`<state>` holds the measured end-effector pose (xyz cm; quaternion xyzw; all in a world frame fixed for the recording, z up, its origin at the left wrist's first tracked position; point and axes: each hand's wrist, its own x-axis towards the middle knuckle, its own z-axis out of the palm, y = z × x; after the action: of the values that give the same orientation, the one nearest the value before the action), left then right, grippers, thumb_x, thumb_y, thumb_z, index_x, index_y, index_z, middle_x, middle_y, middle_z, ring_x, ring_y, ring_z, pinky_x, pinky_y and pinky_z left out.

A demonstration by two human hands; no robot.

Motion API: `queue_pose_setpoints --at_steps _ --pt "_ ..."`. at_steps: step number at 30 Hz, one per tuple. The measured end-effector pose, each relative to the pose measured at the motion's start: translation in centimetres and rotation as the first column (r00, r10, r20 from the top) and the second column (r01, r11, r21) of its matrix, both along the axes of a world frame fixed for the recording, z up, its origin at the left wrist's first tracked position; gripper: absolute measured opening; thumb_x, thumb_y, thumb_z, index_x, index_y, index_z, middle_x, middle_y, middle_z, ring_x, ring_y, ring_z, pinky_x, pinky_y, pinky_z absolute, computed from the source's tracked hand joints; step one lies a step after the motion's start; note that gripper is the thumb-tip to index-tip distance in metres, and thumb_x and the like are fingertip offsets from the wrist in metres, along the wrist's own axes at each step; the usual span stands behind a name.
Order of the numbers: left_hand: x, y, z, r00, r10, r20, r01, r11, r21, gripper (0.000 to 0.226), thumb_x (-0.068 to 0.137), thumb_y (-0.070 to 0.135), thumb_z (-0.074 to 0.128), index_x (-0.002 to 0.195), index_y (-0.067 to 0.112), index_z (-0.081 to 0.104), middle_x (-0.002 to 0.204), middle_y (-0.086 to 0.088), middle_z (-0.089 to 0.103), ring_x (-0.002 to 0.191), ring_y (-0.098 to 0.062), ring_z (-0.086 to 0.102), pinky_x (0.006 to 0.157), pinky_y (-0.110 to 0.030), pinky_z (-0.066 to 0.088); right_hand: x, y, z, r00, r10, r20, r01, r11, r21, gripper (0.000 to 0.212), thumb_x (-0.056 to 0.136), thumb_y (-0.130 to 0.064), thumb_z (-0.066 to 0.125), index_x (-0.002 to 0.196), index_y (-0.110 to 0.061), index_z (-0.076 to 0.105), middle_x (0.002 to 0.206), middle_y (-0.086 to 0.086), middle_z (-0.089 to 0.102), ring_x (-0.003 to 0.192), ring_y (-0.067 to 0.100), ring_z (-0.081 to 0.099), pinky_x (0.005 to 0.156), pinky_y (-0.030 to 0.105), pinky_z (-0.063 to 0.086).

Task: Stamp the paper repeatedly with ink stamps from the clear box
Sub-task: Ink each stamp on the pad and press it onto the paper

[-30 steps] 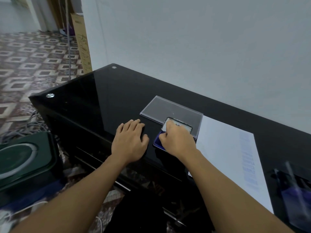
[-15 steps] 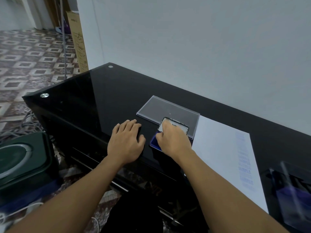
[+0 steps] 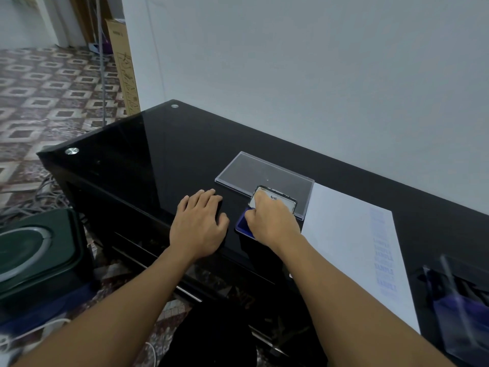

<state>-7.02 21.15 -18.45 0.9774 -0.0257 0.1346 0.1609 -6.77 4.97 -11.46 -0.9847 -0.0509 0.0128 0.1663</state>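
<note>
At the near edge of the black glass bench (image 3: 158,154), a blue ink pad (image 3: 242,225) with its hinged lid (image 3: 287,203) tipped up behind. Over the pad, the right grip (image 3: 270,223), knuckles up and fingers curled tight, closed by all appearance round a small stamp hidden wholly under the palm. Just beside, the left grip (image 3: 198,223), flat and relaxed on the glass, holding nothing. Behind the pad, a clear box lid (image 3: 262,172) lying flat. Just beside that lid's right edge, the white paper (image 3: 341,234). Well off at the near right, blurred, the clear box (image 3: 460,300) with dark shapes inside, probably more stamps. Likely a light, rigid little thing, that stamp: best pinched by its upper body between thumb and fingertips, kept level, pressed straight down and lifted straight up to avoid a smear. Expect wet ink on the face, so keep fingers off it. Expect the thin sheet to slide or lift on the slick glass; worth pinning with the free grip. On the pad lid, a white label beginning "Artli", the remainder covered. Down the paper's right side, a column of pale blue imprints (image 3: 385,263), the darker ones reading "SAMPLE", the upper ones too faint to read.
</note>
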Motion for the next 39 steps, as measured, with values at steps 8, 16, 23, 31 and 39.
queue_pose_setpoints --at_steps 8,16,23,31,39 --pt "0.0 0.0 0.0 1.000 -0.006 0.002 0.006 1.000 -0.014 0.050 0.096 0.045 0.036 0.141 0.026 0.046 0.155 0.004 0.039 0.146 -0.018 0.027 0.122 -0.043 0.016 0.1 0.0 0.2 1.000 -0.012 -0.023 0.012 0.999 0.030 0.006 0.098 -0.025 0.048 0.099 -0.022 0.043 0.091 0.003 0.059 0.086 0.026 0.055 0.070 0.038 0.050" --pt "-0.1 0.0 0.3 0.999 -0.028 -0.044 0.027 0.999 -0.019 0.052 0.098 0.044 0.034 0.146 0.026 0.040 0.159 0.003 0.032 0.149 -0.017 0.020 0.123 -0.043 0.012 -1.2 -0.6 0.3 1.000 0.017 -0.001 -0.017 1.000 0.021 0.005 0.100 -0.024 0.046 0.101 -0.021 0.042 0.099 0.007 0.066 0.087 0.026 0.060 0.066 0.036 0.050" --pt "0.0 -0.1 1.4 0.991 -0.063 -0.121 0.046 0.989 -0.139 0.050 0.100 0.040 0.039 0.146 0.022 0.042 0.160 0.000 0.030 0.150 -0.019 0.015 0.122 -0.044 0.009 -3.9 -3.2 1.5 0.999 -0.031 0.039 0.029 0.999 0.044 0.012 0.098 -0.029 0.046 0.094 -0.018 0.047 0.097 0.007 0.065 0.087 0.029 0.061 0.074 0.047 0.058" --pt "-2.3 -6.1 4.8 0.964 -0.262 -0.049 0.244 0.942 -0.229 0.043 0.098 0.032 0.046 0.136 0.014 0.050 0.142 -0.001 0.049 0.136 -0.020 0.035 0.115 -0.039 0.029 -8.5 -9.5 2.3 0.987 -0.155 0.044 0.151 0.986 0.068 0.015 0.095 -0.029 0.050 0.090 -0.016 0.047 0.082 0.004 0.060 0.074 0.025 0.058 0.065 0.040 0.050" --pt "-5.1 -13.9 6.0 0.874 -0.486 0.024 0.476 0.844 -0.246 0.037 0.093 0.029 0.045 0.123 0.009 0.054 0.123 -0.005 0.055 0.121 -0.027 0.046 0.103 -0.043 0.038 -12.7 -17.4 4.0 0.955 -0.296 -0.024 0.297 0.954 0.047 0.017 0.093 -0.031 0.051 0.083 -0.018 0.047 0.085 0.002 0.065 0.073 0.024 0.059 0.062 0.037 0.048"
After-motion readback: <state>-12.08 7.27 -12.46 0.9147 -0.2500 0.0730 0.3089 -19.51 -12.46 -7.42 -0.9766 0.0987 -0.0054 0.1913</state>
